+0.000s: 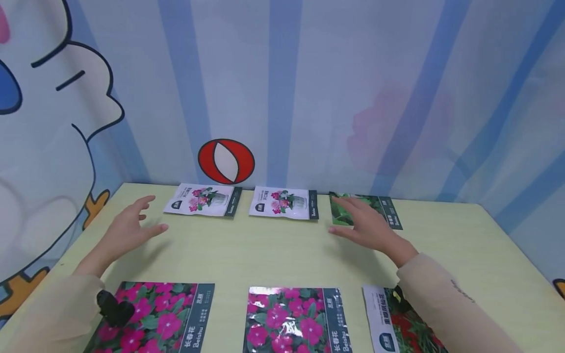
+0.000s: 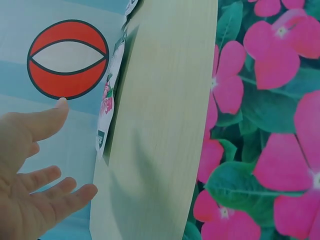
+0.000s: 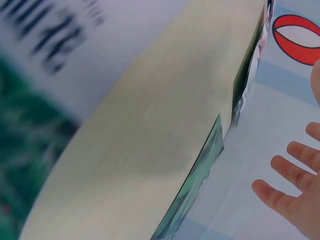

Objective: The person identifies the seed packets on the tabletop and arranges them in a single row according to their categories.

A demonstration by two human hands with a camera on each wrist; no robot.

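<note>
- The green packet (image 1: 377, 202) lies flat at the table's back, about 1 o'clock on the head view, its long axis running 9 to 3 with the dark band at the 3 o'clock end.
- Here's the key relation: the right hand (image 1: 368, 228) overlaps that packet from the 7 o'clock side in the head view, but the right wrist view shows its fingers apart from it. This hand is clearly the nearer.
- The right hand is spread and gripping nothing, fingers towards 10 o'clock, thumb towards 9, the forearm coming up from 5.
- Over to the left white packet (image 1: 203, 200): it sits at 2 o'clock from the left hand (image 1: 125, 230), near but apart, its long axis also 9 to 3.
- And the left hand? Spread and holding nothing too, fingers towards 1 o'clock, thumb nearer 3, the forearm rising from 7.
- Between the hands, the middle white packet (image 1: 284, 202) lies at about 10 o'clock from the right hand, which is the closer one.
- Down at the front of the table (image 1: 265, 255), two pink-flower packets (image 1: 291, 316) lie at 7 and 6 o'clock; the red-flower packet (image 1: 388, 314) is at 5, partly hidden by the right sleeve (image 1: 459, 304).
</note>
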